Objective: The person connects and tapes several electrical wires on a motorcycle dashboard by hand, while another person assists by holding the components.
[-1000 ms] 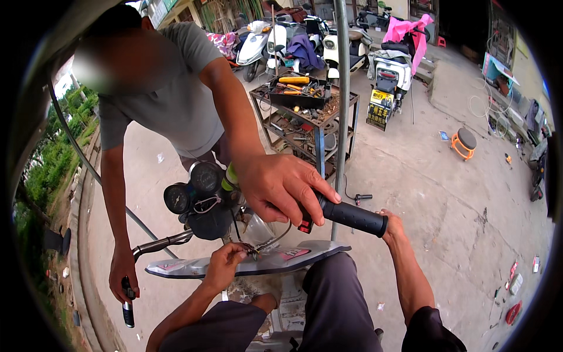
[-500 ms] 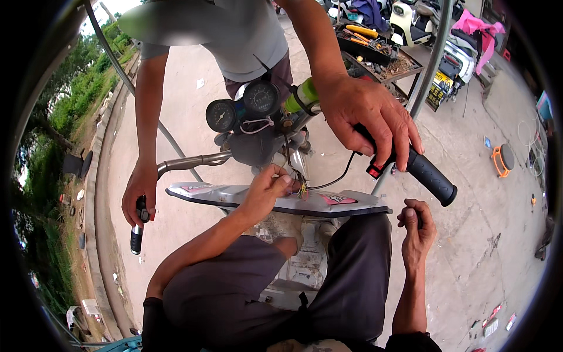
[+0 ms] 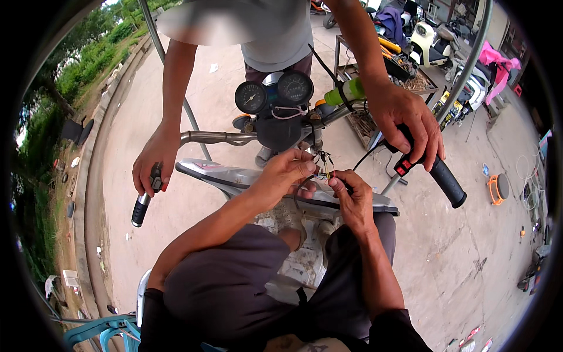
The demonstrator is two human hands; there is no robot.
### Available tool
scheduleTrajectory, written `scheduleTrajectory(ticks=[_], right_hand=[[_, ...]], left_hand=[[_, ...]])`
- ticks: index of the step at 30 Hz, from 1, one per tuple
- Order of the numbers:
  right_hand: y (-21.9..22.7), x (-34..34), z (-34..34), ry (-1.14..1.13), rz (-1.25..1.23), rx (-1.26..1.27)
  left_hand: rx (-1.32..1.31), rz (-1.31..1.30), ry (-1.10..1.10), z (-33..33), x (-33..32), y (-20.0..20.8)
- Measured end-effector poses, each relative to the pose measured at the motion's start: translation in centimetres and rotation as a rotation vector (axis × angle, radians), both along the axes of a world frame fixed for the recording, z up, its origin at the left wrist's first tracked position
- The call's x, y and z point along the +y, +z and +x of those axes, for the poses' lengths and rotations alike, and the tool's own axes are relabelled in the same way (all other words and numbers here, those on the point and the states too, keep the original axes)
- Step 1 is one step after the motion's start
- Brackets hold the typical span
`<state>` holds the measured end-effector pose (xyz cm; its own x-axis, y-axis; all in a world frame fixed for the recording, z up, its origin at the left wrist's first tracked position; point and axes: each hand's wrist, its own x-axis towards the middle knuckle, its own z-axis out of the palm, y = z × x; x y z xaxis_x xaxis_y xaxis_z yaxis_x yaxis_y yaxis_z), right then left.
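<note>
In front of the handlebar, my left hand [image 3: 286,177] is closed with its fingertips pinching a bundle of thin electrical wires [image 3: 323,161]. My right hand [image 3: 355,202] meets it from the other side, thumb and finger closed on the same bundle by a reddish strand. Something dark shows in the right palm, too covered to name. The wires hang from beneath the headstock, just above the grey front shield [image 3: 220,177]. Across from me, a co-worker's hands rest on the left grip [image 3: 140,211] and near the black right grip [image 3: 448,183], with its red-buttoned switch [image 3: 403,165].
Two round gauges [image 3: 295,88] stand at the middle of the handlebar. A metal frame pole [image 3: 466,61] rises at right, before a tool-filled rack [image 3: 404,64] and parked scooters [image 3: 427,40]. An orange-rimmed stool [image 3: 498,189] is at far right; a teal plastic chair [image 3: 102,328] is lower left.
My right hand has come in from the right to the wires beside my left hand. The handlebar and the co-worker appear shifted in view; the co-worker's hands stay by the grips.
</note>
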<state>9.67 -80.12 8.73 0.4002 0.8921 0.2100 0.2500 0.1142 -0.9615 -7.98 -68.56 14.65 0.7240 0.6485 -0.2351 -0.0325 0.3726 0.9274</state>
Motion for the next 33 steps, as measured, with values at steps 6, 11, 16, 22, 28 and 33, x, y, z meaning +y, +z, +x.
scheduleTrajectory(ticks=[6, 11, 16, 22, 28, 33], right_hand=[[-1.4, 0.7, 0.9, -0.037, -0.016, -0.058], [0.2, -0.2, 1.8, -0.007, -0.081, -0.365], [-0.2, -0.9, 4.8, -0.028, -0.074, -0.593], [-1.4, -1.1, 7.6, -0.091, 0.035, -0.67], [-1.3, -0.9, 9.7, -0.188, -0.069, -0.325], [-1.5, -0.8, 10.7, -0.132, -0.058, -0.337]], left_hand=[[0.458, 0.42, -0.153, -2.4, 1.3, -2.3], [0.464, 0.905, -0.027, 0.3, 1.7, -1.2], [0.385, 1.202, -0.024, 3.9, 2.7, -2.4], [0.404, 1.604, -0.29, 9.2, 2.3, -2.6], [0.451, 1.489, -0.283, 10.7, 2.7, -2.6], [0.368, 1.442, -0.363, 10.9, 2.7, -2.2]])
